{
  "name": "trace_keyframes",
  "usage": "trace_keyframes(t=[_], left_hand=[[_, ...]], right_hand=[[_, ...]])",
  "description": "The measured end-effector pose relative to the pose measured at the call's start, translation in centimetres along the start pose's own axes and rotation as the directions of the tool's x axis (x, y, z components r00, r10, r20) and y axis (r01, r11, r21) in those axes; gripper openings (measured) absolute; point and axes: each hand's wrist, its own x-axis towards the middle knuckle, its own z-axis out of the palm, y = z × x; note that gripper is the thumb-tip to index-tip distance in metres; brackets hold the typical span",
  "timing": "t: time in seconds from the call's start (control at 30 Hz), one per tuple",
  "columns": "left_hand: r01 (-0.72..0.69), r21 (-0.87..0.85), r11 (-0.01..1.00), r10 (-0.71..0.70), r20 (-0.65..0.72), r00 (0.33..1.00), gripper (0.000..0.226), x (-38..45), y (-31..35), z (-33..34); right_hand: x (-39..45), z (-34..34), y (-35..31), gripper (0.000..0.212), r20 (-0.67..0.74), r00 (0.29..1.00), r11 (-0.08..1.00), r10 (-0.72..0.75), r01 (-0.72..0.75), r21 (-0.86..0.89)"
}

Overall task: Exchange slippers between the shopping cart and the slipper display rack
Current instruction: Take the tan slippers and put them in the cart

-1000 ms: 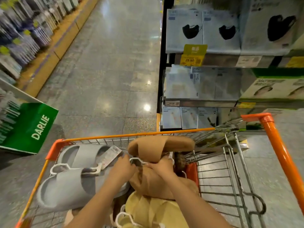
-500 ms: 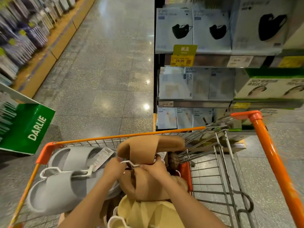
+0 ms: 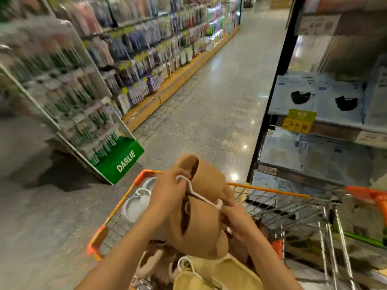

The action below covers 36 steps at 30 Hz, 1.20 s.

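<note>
Head view: both hands, left hand (image 3: pixel 167 193) and right hand (image 3: pixel 236 218), grip the tan slippers (image 3: pixel 201 214) by their white hanger (image 3: pixel 199 194) above the shopping cart (image 3: pixel 270 190). The pair could slip off the hanger, being tilted.

one shopping cart (image 3: pixel 270 190), three slipper pairs, two hands

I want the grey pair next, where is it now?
In the head view, the grey slippers lie in the cart's front-left corner, left of the left hand.
</note>
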Motion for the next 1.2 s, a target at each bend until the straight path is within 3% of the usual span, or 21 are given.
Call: trace_keyframes(t=[0.17,0.27,0.33,0.37,0.47,0.5,0.63,0.83,1.0,1.03,1.1,1.2], left_hand=[[-0.133,0.053,0.99,0.143,-0.369,0.918,0.024,-6.7,0.2,-12.0],[-0.061,0.133,0.989,0.127,-0.572,0.81,0.023,-12.9,-1.6,-18.1],[0.017,0.126,0.992,0.07,-0.652,0.755,0.027,-17.6,-2.9,-21.3],[0.054,0.111,0.992,0.037,-0.679,0.733,0.028,-19.9,-3.5,-22.7],[0.149,0.094,0.984,-0.029,-0.75,0.661,0.023,-26.7,-5.1,-26.5],[0.189,0.092,0.978,-0.048,-0.778,0.626,0.023,-29.0,-5.6,-27.6],[0.362,0.041,0.931,-0.129,-0.892,0.434,0.025,-37.3,-7.0,-30.9],[0.539,-0.118,0.834,-0.213,-0.97,0.117,0.026,-46.5,-7.1,-32.8],[0.692,-0.225,0.686,-0.248,-0.966,-0.068,0.029,-52.5,-7.0,-32.4],[0.718,-0.247,0.651,-0.258,-0.961,-0.097,0.028,-53.4,-6.8,-32.0],[0.754,-0.294,0.587,-0.271,-0.949,-0.159,0.025,-55.0,-6.5,-31.1],[0.773,-0.332,0.541,-0.229,-0.942,-0.245,0.023,-57.3,-6.0,-29.7]], right_hand=[[-4.5,10.1,-3.1,0.027,0.284,0.945,0.986,-0.162,0.142,0.093],[-8.0,16.7,-2.3,0.027,0.41,0.886,0.974,-0.217,0.165,0.157],[-11.1,20.7,-1.0,0.062,0.51,0.832,0.974,-0.219,0.159,0.158],[-13.1,22.6,-0.2,0.063,0.558,0.802,0.976,-0.211,0.147,0.158],[-18.9,28.1,2.4,0.015,0.682,0.711,0.982,-0.174,0.078,0.17],[-20.7,29.8,3.3,0.019,0.721,0.675,0.986,-0.159,0.073,0.149],[-27.2,35.4,5.7,0.023,0.891,0.445,0.996,-0.091,0.059,0.072],[-34.5,40.2,8.5,0.036,0.993,0.111,0.998,0.048,-0.035,-0.044],[-38.7,41.3,10.3,0.036,0.965,-0.187,0.973,0.182,0.177,-0.149],[-39.7,41.1,10.5,0.027,0.963,-0.185,0.97,0.198,0.179,-0.165],[-41.1,40.9,11.3,0.018,0.956,-0.246,0.968,0.159,0.228,-0.102],[-42.8,40.2,13.0,0.026,0.893,-0.294,0.922,0.341,0.288,-0.258]])
